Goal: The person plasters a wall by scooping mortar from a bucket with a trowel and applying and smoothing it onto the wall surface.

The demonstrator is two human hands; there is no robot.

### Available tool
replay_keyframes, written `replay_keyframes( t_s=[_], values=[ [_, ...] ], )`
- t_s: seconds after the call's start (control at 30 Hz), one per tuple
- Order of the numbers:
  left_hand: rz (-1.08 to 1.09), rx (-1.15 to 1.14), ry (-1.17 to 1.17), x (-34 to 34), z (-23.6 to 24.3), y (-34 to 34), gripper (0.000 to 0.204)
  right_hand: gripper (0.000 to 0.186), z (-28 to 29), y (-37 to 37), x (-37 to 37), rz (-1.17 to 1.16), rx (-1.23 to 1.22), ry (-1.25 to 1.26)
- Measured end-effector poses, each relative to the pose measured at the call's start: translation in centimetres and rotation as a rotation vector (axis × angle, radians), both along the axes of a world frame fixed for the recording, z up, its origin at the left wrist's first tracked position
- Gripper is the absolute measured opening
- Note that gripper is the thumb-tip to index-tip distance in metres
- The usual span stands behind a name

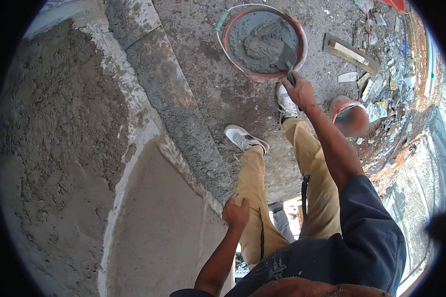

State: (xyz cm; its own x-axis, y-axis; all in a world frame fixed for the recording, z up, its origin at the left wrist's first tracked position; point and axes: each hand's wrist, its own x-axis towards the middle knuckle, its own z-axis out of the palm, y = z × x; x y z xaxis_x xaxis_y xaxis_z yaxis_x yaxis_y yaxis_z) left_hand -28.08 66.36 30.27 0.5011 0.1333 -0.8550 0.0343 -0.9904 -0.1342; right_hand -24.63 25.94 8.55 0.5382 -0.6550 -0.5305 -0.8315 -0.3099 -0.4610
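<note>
Rough plastered wall (59,138), concrete floor (218,94), scattered rubble (381,54), bright daylight

Building site: rough plastered wall (59,128), mortar tub (262,42), rubble-strewn concrete floor (381,59)

rough wet grey mortar (262,47) in scuffed orange plastic tub (302,44), dull metal trowel (286,60) smeared grey, coarse lumpy render on wall (59,128), smoother matt plaster band (158,232), gritty concrete floor (218,94), tan cloth trousers (252,188), wooden float (351,53)
</note>
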Motion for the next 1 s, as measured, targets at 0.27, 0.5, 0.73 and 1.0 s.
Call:
replay_keyframes(
  t_s=[0.27,0.5,0.73,1.0],
  values=[
    [-0.044,0.078,0.084,0.5,-0.5,-2.7,0.057,0.029,4.7,-6.0,0.3,0.213,-0.181,0.232],
    [0.006,0.1,0.096,0.1,-0.9,-3.1,0.056,0.031,4.4,-6.7,1.1,0.355,-0.005,0.408],
    [0.033,0.093,0.099,-0.5,-0.9,-3.1,0.056,0.039,8.6,-5.1,-0.9,0.259,-0.04,0.535],
    [0.025,0.079,0.072,0.2,-1.0,-2.7,0.054,0.046,-2.8,-2.9,7.1,-0.19,0.451,0.112]
  ],
)
